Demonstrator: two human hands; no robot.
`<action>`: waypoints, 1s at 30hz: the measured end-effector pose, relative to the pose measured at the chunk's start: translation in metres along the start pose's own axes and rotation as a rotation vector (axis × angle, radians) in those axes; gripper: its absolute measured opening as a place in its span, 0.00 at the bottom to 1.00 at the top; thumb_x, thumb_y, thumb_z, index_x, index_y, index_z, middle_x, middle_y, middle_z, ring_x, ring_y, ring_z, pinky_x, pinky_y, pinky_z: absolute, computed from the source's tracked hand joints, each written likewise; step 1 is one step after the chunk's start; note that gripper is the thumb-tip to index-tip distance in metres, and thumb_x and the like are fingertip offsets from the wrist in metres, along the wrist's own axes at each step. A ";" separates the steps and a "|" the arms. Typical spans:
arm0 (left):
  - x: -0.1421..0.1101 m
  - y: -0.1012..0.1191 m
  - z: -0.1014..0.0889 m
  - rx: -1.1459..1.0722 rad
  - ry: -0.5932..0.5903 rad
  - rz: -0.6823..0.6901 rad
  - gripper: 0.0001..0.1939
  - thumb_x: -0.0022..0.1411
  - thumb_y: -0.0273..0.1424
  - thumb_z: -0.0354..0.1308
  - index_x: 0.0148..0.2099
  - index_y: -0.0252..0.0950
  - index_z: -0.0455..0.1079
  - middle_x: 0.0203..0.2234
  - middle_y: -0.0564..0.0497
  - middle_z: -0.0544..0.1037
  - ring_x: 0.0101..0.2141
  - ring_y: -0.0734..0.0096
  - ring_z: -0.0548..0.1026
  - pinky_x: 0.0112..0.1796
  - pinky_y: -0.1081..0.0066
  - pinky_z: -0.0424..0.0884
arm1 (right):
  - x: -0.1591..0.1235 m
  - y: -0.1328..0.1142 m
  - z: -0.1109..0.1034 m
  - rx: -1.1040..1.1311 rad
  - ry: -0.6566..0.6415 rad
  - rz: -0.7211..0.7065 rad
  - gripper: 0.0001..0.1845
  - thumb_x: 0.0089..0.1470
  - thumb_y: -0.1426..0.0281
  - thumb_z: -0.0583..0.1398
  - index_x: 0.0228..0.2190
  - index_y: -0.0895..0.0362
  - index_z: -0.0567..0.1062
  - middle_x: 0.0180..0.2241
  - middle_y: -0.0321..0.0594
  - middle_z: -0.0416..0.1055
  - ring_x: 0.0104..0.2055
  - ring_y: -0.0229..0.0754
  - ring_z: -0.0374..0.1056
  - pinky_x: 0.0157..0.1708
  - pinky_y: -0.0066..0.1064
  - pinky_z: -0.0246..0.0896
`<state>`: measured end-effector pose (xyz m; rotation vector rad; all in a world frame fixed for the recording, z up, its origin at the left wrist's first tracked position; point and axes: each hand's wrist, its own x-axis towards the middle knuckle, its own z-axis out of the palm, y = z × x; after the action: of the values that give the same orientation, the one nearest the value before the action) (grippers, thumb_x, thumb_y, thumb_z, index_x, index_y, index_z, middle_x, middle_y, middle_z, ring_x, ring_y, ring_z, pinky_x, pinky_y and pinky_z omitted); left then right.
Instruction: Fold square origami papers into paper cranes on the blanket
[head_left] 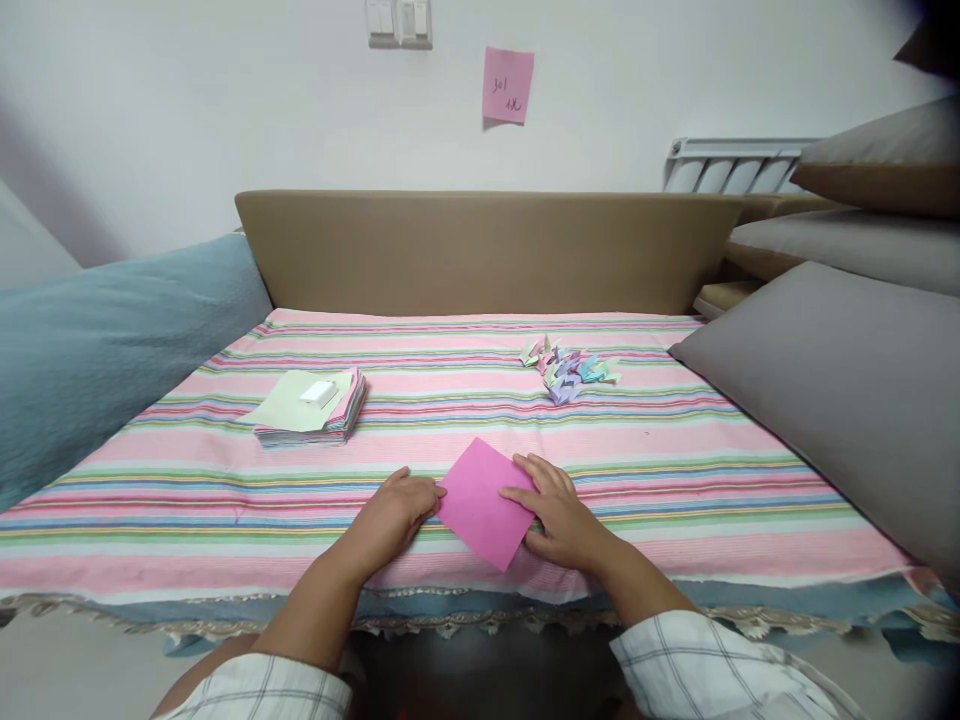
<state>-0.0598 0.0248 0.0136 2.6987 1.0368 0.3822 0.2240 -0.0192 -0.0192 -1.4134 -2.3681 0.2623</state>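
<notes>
A square sheet of bright pink paper (484,505) lies turned like a diamond on the striped cloth in front of me. My left hand (405,508) is closed at the sheet's left corner, its thumb and fingertips pinching the edge. From the other side, my right hand (559,515) rests with spread fingers over the right corner; one finger lies on the paper's face. Beyond it sits a small cluster of folded paper pieces (566,372) in pastel colours. To the left is a stack of coloured paper sheets (334,432) with a small white block (319,393) on top.
The striped cloth (420,350) covers a couch seat with a brown backrest (480,250). A blue cushion (127,340) borders the left, grey cushions (817,380) the right. A pink note (508,85) and light switches (399,20) are on the wall.
</notes>
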 end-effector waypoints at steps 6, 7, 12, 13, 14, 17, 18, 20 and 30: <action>-0.002 0.006 -0.006 0.042 0.055 0.001 0.09 0.62 0.30 0.48 0.40 0.40 0.69 0.43 0.49 0.76 0.45 0.66 0.72 0.52 0.58 0.59 | -0.001 0.006 -0.002 0.043 0.036 0.068 0.26 0.44 0.68 0.59 0.48 0.49 0.71 0.62 0.45 0.48 0.63 0.55 0.40 0.58 0.51 0.39; -0.002 0.009 -0.007 0.047 0.074 0.006 0.10 0.61 0.30 0.50 0.42 0.40 0.69 0.43 0.49 0.76 0.44 0.65 0.72 0.51 0.59 0.60 | -0.002 0.007 -0.002 0.054 0.044 0.069 0.25 0.45 0.68 0.59 0.48 0.49 0.72 0.62 0.45 0.48 0.63 0.55 0.41 0.57 0.51 0.40; -0.001 0.014 -0.004 0.082 0.121 0.066 0.20 0.55 0.40 0.59 0.50 0.42 0.69 0.41 0.47 0.75 0.43 0.60 0.71 0.45 0.60 0.65 | -0.003 0.013 -0.005 0.099 0.094 0.072 0.20 0.46 0.69 0.58 0.44 0.50 0.75 0.59 0.45 0.54 0.61 0.54 0.46 0.56 0.52 0.45; -0.001 0.013 -0.003 0.091 0.125 0.069 0.21 0.53 0.42 0.60 0.49 0.42 0.70 0.41 0.46 0.75 0.43 0.60 0.71 0.45 0.60 0.65 | -0.004 0.014 -0.005 0.106 0.101 0.073 0.20 0.46 0.70 0.58 0.43 0.51 0.75 0.59 0.45 0.54 0.61 0.54 0.47 0.56 0.52 0.46; 0.000 0.012 -0.002 0.099 0.129 0.065 0.22 0.53 0.44 0.60 0.48 0.41 0.71 0.41 0.46 0.75 0.43 0.59 0.71 0.44 0.60 0.65 | -0.004 0.015 -0.005 0.113 0.108 0.073 0.19 0.46 0.70 0.58 0.43 0.51 0.76 0.59 0.45 0.55 0.61 0.54 0.47 0.56 0.52 0.47; 0.000 0.010 0.000 0.110 0.148 0.041 0.21 0.53 0.46 0.59 0.45 0.40 0.73 0.40 0.45 0.75 0.41 0.59 0.71 0.43 0.61 0.67 | -0.004 0.019 -0.005 0.135 0.138 0.073 0.17 0.47 0.71 0.58 0.41 0.52 0.76 0.58 0.46 0.57 0.60 0.53 0.49 0.56 0.51 0.48; 0.000 0.010 0.001 0.108 0.153 0.034 0.20 0.54 0.46 0.58 0.44 0.39 0.73 0.40 0.45 0.75 0.41 0.60 0.71 0.43 0.61 0.67 | -0.004 0.020 -0.005 0.141 0.149 0.073 0.17 0.47 0.72 0.58 0.40 0.52 0.77 0.57 0.46 0.57 0.60 0.52 0.49 0.56 0.50 0.48; 0.001 0.010 0.001 0.102 0.166 0.024 0.16 0.57 0.43 0.56 0.42 0.39 0.74 0.39 0.45 0.75 0.41 0.61 0.71 0.43 0.62 0.68 | -0.003 0.022 -0.005 0.149 0.165 0.078 0.16 0.47 0.73 0.57 0.39 0.52 0.77 0.56 0.46 0.59 0.59 0.51 0.50 0.56 0.49 0.49; 0.004 0.001 0.010 0.051 0.256 -0.134 0.14 0.61 0.38 0.52 0.29 0.37 0.73 0.32 0.48 0.76 0.36 0.66 0.72 0.38 0.66 0.68 | 0.000 0.018 -0.011 0.232 0.169 0.214 0.11 0.53 0.66 0.56 0.34 0.55 0.78 0.54 0.49 0.61 0.58 0.51 0.52 0.55 0.47 0.50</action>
<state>-0.0525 0.0255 0.0052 2.6546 1.3040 0.6984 0.2431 -0.0111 -0.0154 -1.5117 -1.9825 0.4407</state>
